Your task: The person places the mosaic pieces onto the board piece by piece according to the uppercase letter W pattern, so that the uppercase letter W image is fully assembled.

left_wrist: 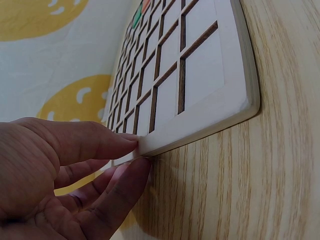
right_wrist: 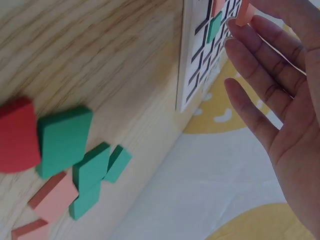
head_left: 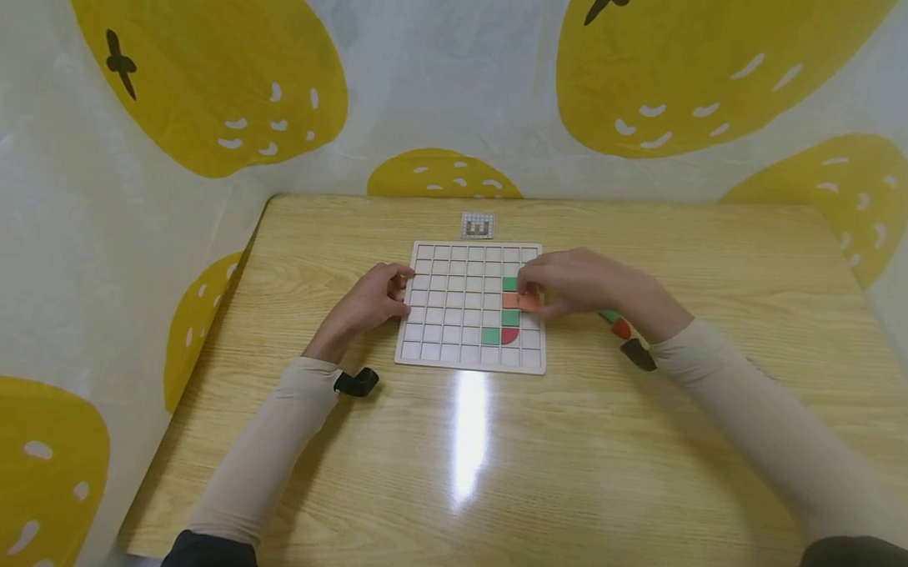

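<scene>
Sleeves (head_left: 260, 460) slanting in from the lower corners, left hand (head_left: 367, 299) mid-frame, fingers apart, touching the board (head_left: 446, 301) at centre, right hand (head_left: 577, 281) pinching an orange tile (head_left: 529, 303) at its right side, card (head_left: 478, 226) just beyond, yellow-patterned sheet (head_left: 461, 83) across the top.

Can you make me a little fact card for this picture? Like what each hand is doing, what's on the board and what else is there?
Left hand: fingertips touch the left edge of the board
Right hand: pinches an orange tile over the board
Lying on the board: three green tiles, another orange tile, a red tile with a curved side
Beyond the board: small card with a dark shape
Off the board: loose tiles, green, red and orange, on the table
</scene>
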The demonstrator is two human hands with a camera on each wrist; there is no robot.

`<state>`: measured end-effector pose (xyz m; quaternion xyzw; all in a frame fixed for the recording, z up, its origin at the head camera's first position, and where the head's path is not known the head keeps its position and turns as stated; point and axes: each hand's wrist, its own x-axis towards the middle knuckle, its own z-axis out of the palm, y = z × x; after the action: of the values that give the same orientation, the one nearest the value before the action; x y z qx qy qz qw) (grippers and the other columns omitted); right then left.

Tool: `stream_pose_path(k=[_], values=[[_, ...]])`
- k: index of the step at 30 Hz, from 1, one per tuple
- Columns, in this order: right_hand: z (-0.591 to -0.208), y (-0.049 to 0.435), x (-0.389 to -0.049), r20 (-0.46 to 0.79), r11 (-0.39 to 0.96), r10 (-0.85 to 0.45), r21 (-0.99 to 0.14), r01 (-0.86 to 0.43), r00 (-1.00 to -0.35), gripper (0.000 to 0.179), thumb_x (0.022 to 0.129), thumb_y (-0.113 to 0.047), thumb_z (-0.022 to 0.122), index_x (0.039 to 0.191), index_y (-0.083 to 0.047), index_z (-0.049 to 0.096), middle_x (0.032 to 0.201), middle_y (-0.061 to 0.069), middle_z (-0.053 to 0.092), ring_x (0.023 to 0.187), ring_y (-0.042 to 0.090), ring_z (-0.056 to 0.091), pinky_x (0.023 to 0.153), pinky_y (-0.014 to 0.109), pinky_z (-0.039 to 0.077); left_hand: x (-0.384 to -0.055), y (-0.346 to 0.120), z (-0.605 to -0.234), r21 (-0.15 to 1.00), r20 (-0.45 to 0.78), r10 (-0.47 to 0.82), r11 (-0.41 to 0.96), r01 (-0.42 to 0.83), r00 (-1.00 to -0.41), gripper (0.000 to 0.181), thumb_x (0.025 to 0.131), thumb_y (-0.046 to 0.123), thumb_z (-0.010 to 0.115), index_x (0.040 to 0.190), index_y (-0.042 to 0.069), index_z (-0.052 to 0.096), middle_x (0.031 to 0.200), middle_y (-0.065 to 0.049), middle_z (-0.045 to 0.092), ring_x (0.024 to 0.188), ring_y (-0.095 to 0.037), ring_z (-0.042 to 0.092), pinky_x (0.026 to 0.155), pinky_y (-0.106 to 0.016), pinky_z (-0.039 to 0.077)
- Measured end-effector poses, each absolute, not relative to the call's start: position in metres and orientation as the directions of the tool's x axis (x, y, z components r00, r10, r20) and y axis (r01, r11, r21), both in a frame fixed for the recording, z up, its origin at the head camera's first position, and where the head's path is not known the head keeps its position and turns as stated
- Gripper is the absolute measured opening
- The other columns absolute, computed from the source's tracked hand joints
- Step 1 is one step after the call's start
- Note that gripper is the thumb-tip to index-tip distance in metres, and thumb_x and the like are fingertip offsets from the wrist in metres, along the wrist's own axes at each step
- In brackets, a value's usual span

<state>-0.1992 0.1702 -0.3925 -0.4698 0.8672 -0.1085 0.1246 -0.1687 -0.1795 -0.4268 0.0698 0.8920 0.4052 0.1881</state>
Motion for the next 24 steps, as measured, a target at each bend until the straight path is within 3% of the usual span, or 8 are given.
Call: stream_pose_path(k=[24], values=[[-0.400,0.137,-0.198,-0.016,0.394,-0.909,-0.361,-0.845,-0.417,0.011,0.090,-0.020,0.072,0.098,-0.015,0.068,0.086,-0.002,0.065,0.081,0.015,0.062,0.067,0.030,0.049,-0.170,-0.180,-0.430,0.747,-0.270,0.279,0.665,-0.017,-0.922,0.061,0.088,-0.005,0.073,0.144,0.003,0.051,0.120,-0.014,0.050,0.096,-0.023,0.054,0.078,-0.033,0.048]])
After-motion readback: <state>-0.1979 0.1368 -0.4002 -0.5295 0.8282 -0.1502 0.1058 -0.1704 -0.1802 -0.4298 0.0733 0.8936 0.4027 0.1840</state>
